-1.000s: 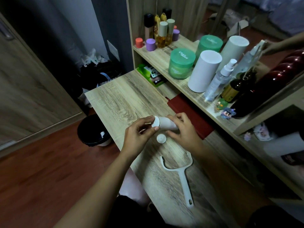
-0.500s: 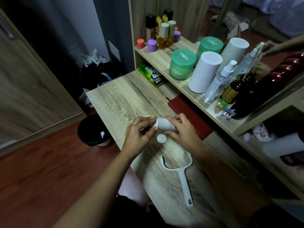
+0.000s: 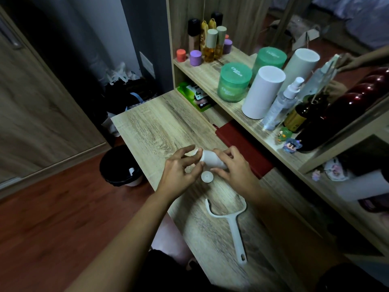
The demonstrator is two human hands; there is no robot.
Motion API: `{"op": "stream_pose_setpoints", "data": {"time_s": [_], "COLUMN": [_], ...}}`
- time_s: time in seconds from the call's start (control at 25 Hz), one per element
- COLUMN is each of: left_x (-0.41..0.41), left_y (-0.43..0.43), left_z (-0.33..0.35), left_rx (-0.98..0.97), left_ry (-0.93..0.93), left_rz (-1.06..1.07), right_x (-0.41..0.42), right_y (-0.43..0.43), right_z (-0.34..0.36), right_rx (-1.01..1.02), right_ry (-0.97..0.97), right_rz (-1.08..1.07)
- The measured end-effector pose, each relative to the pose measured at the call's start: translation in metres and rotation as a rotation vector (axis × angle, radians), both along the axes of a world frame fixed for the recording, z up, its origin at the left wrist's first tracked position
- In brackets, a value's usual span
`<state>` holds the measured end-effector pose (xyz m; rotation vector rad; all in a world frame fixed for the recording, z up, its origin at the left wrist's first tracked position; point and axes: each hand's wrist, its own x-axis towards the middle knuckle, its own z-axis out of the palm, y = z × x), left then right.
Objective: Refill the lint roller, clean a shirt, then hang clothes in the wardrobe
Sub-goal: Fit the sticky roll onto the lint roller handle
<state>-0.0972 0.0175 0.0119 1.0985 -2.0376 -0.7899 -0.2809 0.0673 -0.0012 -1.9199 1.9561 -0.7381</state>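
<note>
White roll [image 3: 212,161] gripped by right hand [image 3: 233,168] | left hand [image 3: 181,171] pinches its end, fingers curled | cap [image 3: 207,177], handle [image 3: 234,225] lie on desk [image 3: 160,127]

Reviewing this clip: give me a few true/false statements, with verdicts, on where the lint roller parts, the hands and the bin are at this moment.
1. The right hand holds the white refill roll over the table. True.
2. The roller handle already carries the roll. False: it lies bare on the table, nearer the person than both hands.
3. A small white cap lies on the table just below the roll. True.
4. The black bin stands on the table. False: it stands on the floor beside the table's left edge.
5. The left hand rests on the roller handle. False: it is at the roll's left end, apart from the handle.
</note>
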Motion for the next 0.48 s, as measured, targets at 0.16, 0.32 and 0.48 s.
{"op": "stream_pose_setpoints", "data": {"time_s": [0.16,0.32,0.48], "left_x": [0.003,0.01,0.016], "left_y": [0.001,0.002,0.0], "left_z": [-0.001,-0.002,0.0], "left_rx": [-0.071,-0.165,-0.168], "left_ry": [0.04,0.004,0.02], "left_rz": [-0.02,0.023,0.083], "right_x": [0.003,0.004,0.005], "right_y": [-0.003,-0.01,-0.017], "right_z": [0.0,-0.018,-0.052], "right_rx": [-0.023,0.122,0.374], "right_ry": [-0.068,-0.097,0.125], "right_rz": [0.013,-0.028,-0.043]}}
